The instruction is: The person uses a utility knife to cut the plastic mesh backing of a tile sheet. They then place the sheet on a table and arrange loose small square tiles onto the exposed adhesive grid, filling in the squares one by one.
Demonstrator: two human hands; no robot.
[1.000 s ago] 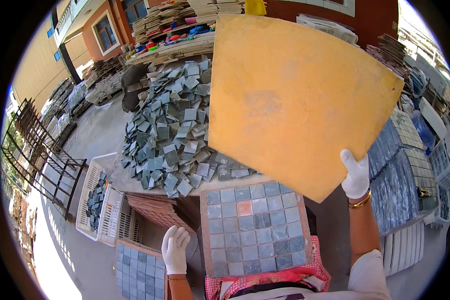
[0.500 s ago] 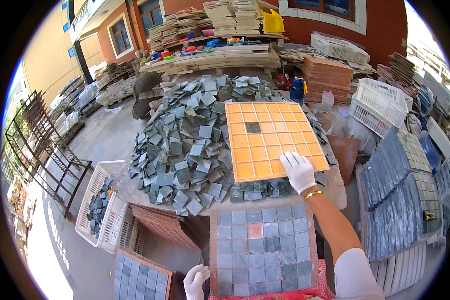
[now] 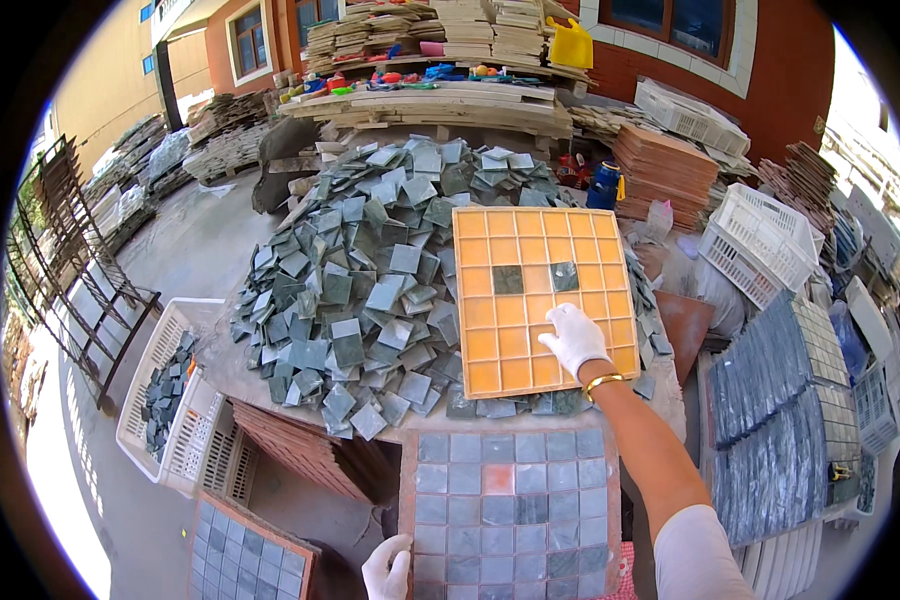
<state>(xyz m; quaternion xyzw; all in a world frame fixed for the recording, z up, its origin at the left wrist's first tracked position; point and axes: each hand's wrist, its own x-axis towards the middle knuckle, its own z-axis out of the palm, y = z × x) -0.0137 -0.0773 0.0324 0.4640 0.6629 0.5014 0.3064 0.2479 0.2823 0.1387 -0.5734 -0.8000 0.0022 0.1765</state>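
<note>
My right hand (image 3: 576,340), in a white glove with a gold bracelet at the wrist, is over an orange grid tray (image 3: 485,378) with raised pale dividers. Its thumb stands a little apart from the bent fingers, and no tile shows in them. Two dark green square stone tiles lie in the tray's compartments: one tile (image 3: 508,280) left of centre, another tile (image 3: 564,276) just beyond my fingers. At the lower edge my left hand (image 3: 387,568), also gloved, is curled beside a board (image 3: 406,500) covered with grey-blue tiles and one pinkish tile (image 3: 499,480). What its fingers hold, if anything, is hidden.
A large heap of loose tiles (image 3: 380,270) covers the table left of the tray. White crates (image 3: 195,420) stand at left, near stacked reddish boards (image 3: 310,450) and another tiled board (image 3: 250,550). Wrapped tile stacks (image 3: 770,430) stand at right; a metal rack (image 3: 80,270) is far left.
A second dark tile now lies in the tray, where only one was before. My right hand has moved left, and the tray sits straighter. My left hand remains beside the board.
</note>
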